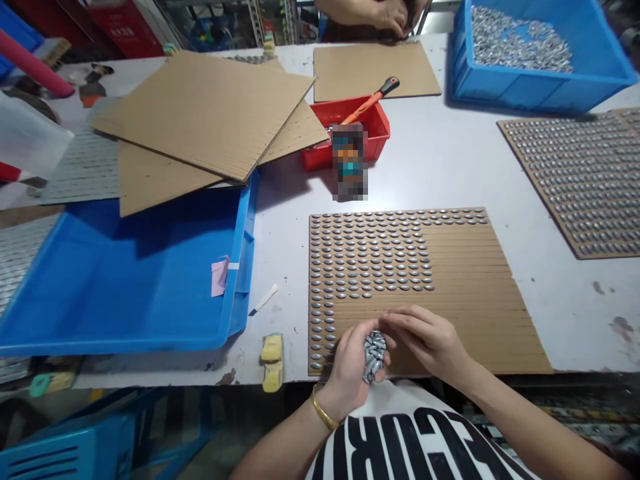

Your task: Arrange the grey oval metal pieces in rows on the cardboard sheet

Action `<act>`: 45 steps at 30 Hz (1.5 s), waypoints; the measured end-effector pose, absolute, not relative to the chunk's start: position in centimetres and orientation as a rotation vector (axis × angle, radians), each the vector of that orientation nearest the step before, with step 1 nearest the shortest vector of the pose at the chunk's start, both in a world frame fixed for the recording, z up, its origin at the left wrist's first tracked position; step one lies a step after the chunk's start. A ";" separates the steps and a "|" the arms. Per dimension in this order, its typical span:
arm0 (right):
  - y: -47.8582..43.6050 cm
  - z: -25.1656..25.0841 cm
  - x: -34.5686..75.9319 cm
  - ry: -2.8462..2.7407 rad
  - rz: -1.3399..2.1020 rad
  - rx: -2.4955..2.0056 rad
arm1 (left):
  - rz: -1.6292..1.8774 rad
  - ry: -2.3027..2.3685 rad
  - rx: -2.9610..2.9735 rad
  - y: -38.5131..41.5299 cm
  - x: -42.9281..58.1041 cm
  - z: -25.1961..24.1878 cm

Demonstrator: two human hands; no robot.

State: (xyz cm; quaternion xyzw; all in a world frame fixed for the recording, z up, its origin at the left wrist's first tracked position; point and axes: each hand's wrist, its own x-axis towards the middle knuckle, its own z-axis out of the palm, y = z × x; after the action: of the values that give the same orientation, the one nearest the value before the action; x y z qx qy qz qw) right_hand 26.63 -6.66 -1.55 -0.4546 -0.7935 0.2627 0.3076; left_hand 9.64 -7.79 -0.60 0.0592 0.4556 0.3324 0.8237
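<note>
Left hand: your left hand [347, 377] is closed around a bunch of small silver metal pieces [375, 357]; a gold bangle [323, 413] circles your wrist.
Right hand: your right hand [425, 340] is partly open, its fingers touching the top of that bunch.
Held bunch: it sits between your hands, above the lower part of the ridged cardboard board [470, 333].
Board: oval pieces stand in rows across its upper left and down its left side; they look seated in the ridges, though it's hard to tell from here.
Top right: a blue plastic crate [505, 93] holds a heap of similar pieces.
</note>
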 end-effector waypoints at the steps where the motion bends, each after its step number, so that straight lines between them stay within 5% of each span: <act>1: -6.4 -1.9 26.8 -2.080 0.654 -1.229 | 0.698 0.977 0.105 -7.8 9.6 -0.6; 12: -3.8 -5.3 26.5 -2.313 0.348 -1.323 | 0.678 1.000 0.150 -8.2 9.3 -0.6; 45: -3.4 -3.0 24.3 -2.546 0.062 -1.701 | 0.718 1.014 0.186 -8.9 9.3 -0.8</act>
State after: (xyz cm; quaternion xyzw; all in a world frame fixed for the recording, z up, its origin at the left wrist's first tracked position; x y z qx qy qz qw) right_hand 24.31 -3.43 -3.01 -0.5550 -0.8307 0.0201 0.0392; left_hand 9.32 -8.88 -0.77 0.0871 0.4744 0.3358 0.8091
